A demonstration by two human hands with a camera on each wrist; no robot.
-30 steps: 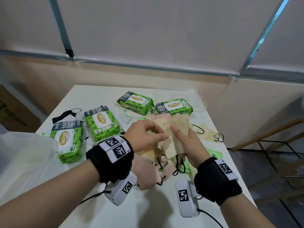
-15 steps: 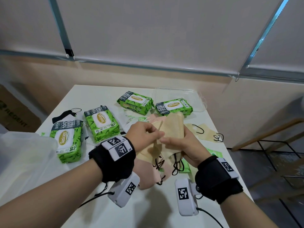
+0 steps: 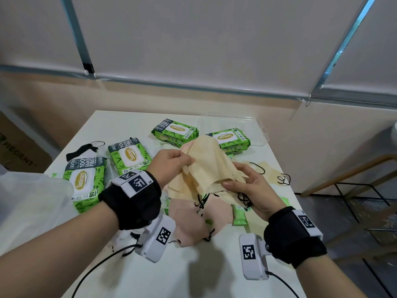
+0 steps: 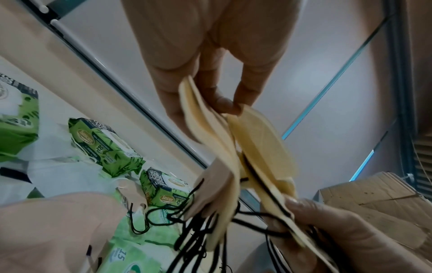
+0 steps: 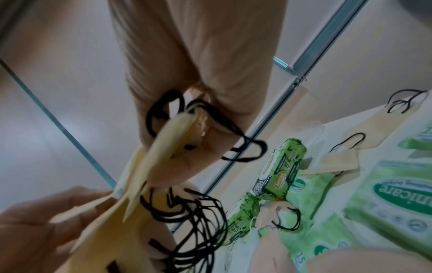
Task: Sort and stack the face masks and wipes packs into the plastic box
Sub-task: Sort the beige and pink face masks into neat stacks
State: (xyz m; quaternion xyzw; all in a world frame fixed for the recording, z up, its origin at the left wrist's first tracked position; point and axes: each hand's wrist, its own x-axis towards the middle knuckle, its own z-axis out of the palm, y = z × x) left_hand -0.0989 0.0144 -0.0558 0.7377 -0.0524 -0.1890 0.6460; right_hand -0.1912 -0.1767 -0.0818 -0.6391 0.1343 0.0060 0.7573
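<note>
Step in hand: gathering and squaring the beige face masks, judged as the sorting stage before anything goes into the box.
Right hand (image 3: 250, 190): fingers curled round the lower corner of the beige mask bundle (image 3: 206, 168), thumb on top, black ear loops (image 3: 202, 202) trailing below it.
Left hand (image 3: 171, 163): pinches the bundle's upper left edge between thumb and fingertips; the left wrist view shows several layers fanned apart, not yet aligned.
Beneath the hands: pink masks (image 3: 193, 218) lie loose on the white table (image 3: 133, 125), touching a small green wipes pack (image 3: 239, 214).
Left side: 2 large green wipes packs (image 3: 86, 181) lie flat side by side, a black mask (image 3: 83, 148) just beyond them.
Right side: 1 more beige mask (image 3: 270, 171) lies flat near the table edge.
Far edge: 2 more large packs, then the clear plastic box (image 3: 242, 125), well apart from the hands; it seems empty, though 1 pack hides part of it.
Next move calls for: tapping the layers flush, keeping the loops tucked so they do not snag, then carrying the bundle over the packs to the box.
</note>
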